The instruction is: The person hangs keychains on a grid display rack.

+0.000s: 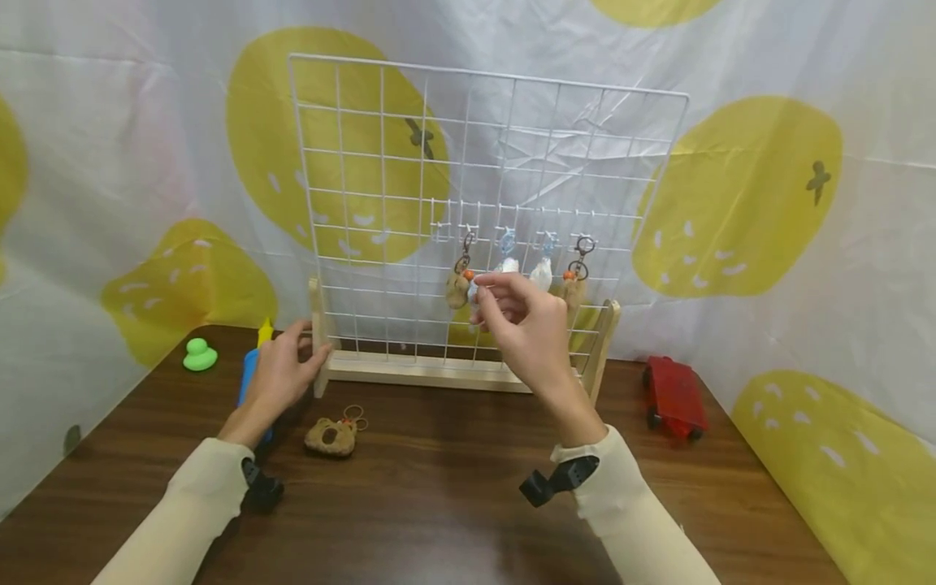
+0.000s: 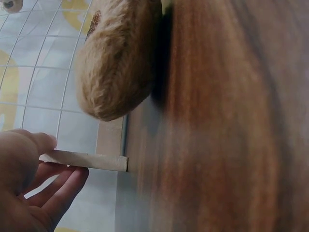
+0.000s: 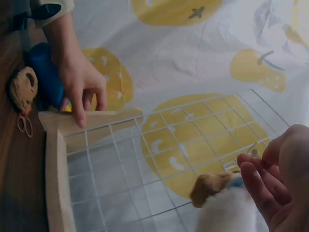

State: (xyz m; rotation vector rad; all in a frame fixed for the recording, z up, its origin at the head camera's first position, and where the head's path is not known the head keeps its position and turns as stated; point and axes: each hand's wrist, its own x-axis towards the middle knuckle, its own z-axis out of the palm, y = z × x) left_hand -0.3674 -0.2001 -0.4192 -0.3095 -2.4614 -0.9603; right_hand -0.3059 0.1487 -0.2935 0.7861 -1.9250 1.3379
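Note:
My left hand (image 1: 285, 366) grips the left wooden upright (image 2: 91, 161) of a white wire grid rack (image 1: 398, 199), thumb on one face and fingers on the other. My right hand (image 1: 530, 325) is raised before the grid, thumb and index fingertips close together beside a brown plush keychain (image 1: 457, 290) with an orange bead. Something small and pale shows at those fingertips; whether they pinch it I cannot tell. White plush keychains (image 1: 541, 275) with blue tops and another brown keychain (image 1: 574, 291) hang from hooks to the right, partly behind the right hand.
A brown ring-shaped plush keychain (image 1: 331, 437) lies on the dark wooden table (image 1: 439, 504) near the left wrist. A green duck (image 1: 199, 355) and a blue bottle with a yellow tip (image 1: 265, 331) stand at the left. At the right lies a red toy car (image 1: 674, 398).

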